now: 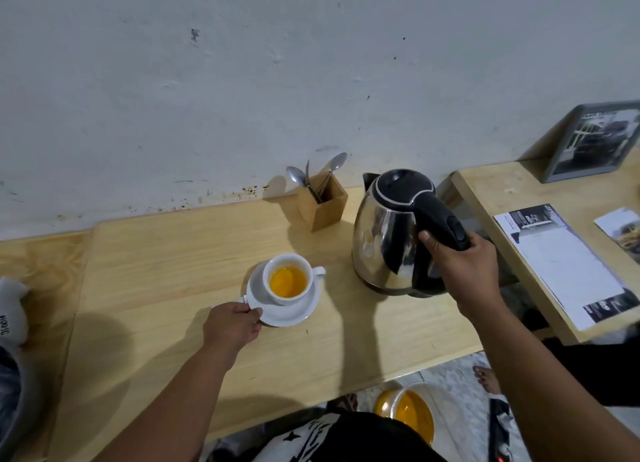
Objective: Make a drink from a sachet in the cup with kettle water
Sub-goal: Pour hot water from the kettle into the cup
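Head view: right hand is gripping the kettle handle, the kettle upright at right of the table. Left hand is pinching the saucer rim, steadying the cup of orange liquid. Pouring should be slow, spout close over the cup. No writing is legible.

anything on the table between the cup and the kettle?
No. In the head view, only bare wood tabletop with shadows lies between the cup on its saucer and the kettle. The cup's handle points towards the kettle.
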